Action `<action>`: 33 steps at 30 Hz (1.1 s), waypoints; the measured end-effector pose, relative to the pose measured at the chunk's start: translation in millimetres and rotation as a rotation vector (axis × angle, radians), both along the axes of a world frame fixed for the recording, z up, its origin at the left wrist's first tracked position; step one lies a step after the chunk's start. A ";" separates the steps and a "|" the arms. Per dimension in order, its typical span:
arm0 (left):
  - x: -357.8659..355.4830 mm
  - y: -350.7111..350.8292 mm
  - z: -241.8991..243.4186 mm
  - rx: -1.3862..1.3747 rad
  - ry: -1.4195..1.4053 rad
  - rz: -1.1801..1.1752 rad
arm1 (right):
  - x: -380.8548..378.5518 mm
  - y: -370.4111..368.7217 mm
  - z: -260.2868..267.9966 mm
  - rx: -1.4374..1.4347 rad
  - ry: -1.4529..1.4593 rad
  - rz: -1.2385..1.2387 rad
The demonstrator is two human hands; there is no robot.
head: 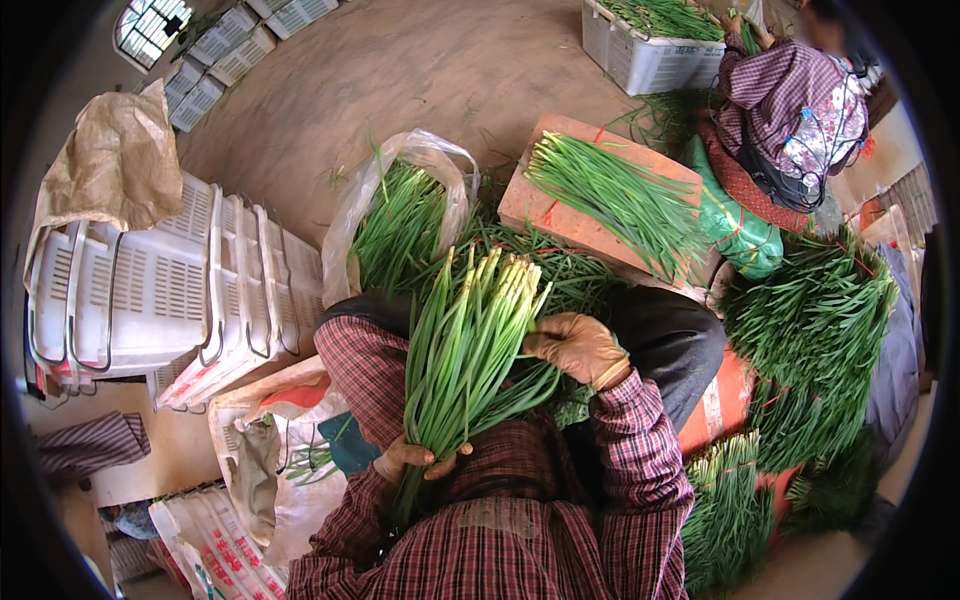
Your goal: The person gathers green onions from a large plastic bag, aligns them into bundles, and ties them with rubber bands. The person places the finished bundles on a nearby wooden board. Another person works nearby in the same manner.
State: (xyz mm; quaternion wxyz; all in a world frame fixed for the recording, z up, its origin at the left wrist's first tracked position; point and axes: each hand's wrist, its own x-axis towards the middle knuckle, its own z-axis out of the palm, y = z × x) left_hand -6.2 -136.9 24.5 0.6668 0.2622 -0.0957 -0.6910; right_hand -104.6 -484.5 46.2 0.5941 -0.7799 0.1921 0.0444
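Note:
A bunch of Chinese chives, pale stem ends pointing away from me, lies across my lap. My left hand grips it low around the leafy part, with fingertips showing on both sides. At the bunch's right edge, my gloved right hand has its fingers bent against some blades; what it pinches is partly hidden. Beyond my knees, another pile of chives rests on a reddish block, with a red tie beside it. An open clear plastic bag of chives stands to the left of the block.
Stacked white plastic crates stand at left, brown paper on top. Tied chive bundles are heaped at right. Another person sits at upper right near a crate of greens and a green sack. Loose leaves litter the floor.

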 end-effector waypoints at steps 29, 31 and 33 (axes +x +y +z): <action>-8.6 -18.9 19.4 0.183 -0.225 0.106 | -35.8 -77.1 -66.9 0.008 -0.115 -0.742; -8.3 -16.7 20.2 0.167 -0.233 0.075 | -36.2 -95.5 -38.1 0.072 -0.168 -0.929; -3.9 -20.2 22.2 0.145 -0.271 0.033 | -51.6 -114.0 -42.2 0.041 -0.236 -0.896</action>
